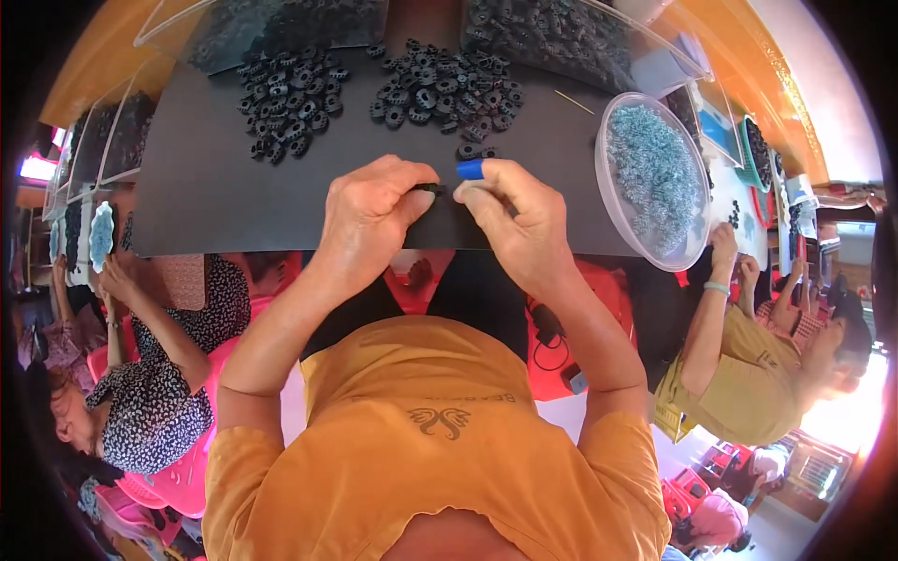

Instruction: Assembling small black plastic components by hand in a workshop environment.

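Near the front edge of the dark tabletop [201,187], my left hand [369,206] pinches a small black plastic piece [430,188] between thumb and fingers. Just beside it, my right hand [522,220] has its thumb and index finger pressed together. Whatever lies in that pinch is too small to make out. Blue tape [470,169] wraps the right index fingertip. Beyond the hands lie two heaps of similar black pieces, a left heap [292,98] and a right heap [444,89]. A few loose black pieces [477,151] lie closest to my right hand.
At the right, a round clear bowl [606,178] holds many tiny bluish coil-like pieces [659,178]. A thin stick [573,101] lies near it. Clear bins [552,42] of black pieces stand at the back. Other people sit at left [150,393] and right [748,374].
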Demonstrator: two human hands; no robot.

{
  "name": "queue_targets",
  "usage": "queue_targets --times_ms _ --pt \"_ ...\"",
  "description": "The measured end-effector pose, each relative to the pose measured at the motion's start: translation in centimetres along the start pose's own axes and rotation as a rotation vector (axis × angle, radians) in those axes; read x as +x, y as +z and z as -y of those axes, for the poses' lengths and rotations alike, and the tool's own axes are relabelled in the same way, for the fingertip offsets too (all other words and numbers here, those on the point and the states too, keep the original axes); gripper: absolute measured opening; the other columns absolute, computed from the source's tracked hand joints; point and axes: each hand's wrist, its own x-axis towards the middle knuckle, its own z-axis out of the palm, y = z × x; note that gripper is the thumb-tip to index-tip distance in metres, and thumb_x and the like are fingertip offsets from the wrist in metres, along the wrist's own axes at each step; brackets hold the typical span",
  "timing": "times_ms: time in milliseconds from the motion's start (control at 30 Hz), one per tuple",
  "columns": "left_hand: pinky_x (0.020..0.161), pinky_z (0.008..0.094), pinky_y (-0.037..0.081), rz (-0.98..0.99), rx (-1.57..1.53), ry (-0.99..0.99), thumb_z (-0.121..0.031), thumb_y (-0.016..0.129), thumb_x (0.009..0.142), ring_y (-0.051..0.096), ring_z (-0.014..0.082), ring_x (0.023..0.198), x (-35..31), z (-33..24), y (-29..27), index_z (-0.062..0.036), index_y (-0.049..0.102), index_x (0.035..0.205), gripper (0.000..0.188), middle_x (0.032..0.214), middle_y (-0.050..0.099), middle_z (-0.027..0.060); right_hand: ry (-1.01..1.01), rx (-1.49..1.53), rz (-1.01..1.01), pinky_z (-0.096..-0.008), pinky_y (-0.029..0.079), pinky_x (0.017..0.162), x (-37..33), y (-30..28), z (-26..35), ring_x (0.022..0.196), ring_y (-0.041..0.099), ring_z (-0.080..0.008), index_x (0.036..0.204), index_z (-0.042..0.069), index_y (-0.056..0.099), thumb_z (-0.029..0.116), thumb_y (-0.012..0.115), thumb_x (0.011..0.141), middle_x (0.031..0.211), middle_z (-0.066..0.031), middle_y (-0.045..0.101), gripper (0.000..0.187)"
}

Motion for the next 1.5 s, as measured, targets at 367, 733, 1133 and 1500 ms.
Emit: queue_targets --times_ms 367,733,1133,1500 --pt "0.055 0.0328 0.041 0.171 0.834 0.739 -0.012 0.061 0.059 0.049 0.0216 0.064 1.4 1.0 0.4 -0.0011 0.058 0.072 0.017 0.065 0.044 0.0068 0.115 0.050 -0.136 -0.0221 0.044 0.060 -0.1 -3.3 0.6 0.067 0.053 -0.0061 0.093 -0.001 0.061 0.000 0.059 0.082 0.075 -0.0038 0.062 0.011" --pt "0.054 0.0304 0.037 0.300 0.925 0.852 -0.005 0.058 0.058 0.044 0.0209 0.063 1.8 1.9 0.9 0.0076 0.057 0.077 0.023 0.068 0.038 0.0072 0.138 0.030 -0.183 -0.0203 0.044 0.059 0.4 -3.8 -0.3 0.066 0.054 -0.0046 0.094 -0.002 0.062 -0.001 0.057 0.082 0.077 -0.0026 0.065 0.012" --pt "0.052 0.0358 0.042 0.290 0.598 0.724 -0.001 0.062 0.064 0.048 0.0249 0.058 3.5 -0.3 -0.9 0.0012 0.057 0.082 0.019 0.065 0.042 0.0081 -0.257 -0.674 -0.132 -0.0380 0.043 0.061 -1.1 -2.5 -0.5 0.071 0.052 -0.0289 0.079 0.002 0.060 0.011 0.072 0.069 0.075 -0.0107 0.054 0.018" --pt "0.086 0.0451 0.042 -0.124 0.396 0.940 -0.005 0.065 0.071 0.051 0.0380 0.100 22.7 -6.8 0.6 -0.0100 0.055 0.115 0.045 0.105 0.055 0.0194 -0.246 -0.619 -0.150 -0.0403 0.042 0.060 -1.1 -2.7 -1.6 0.071 0.052 -0.0324 0.081 0.001 0.054 0.008 0.074 0.066 0.075 -0.0128 0.053 0.026"
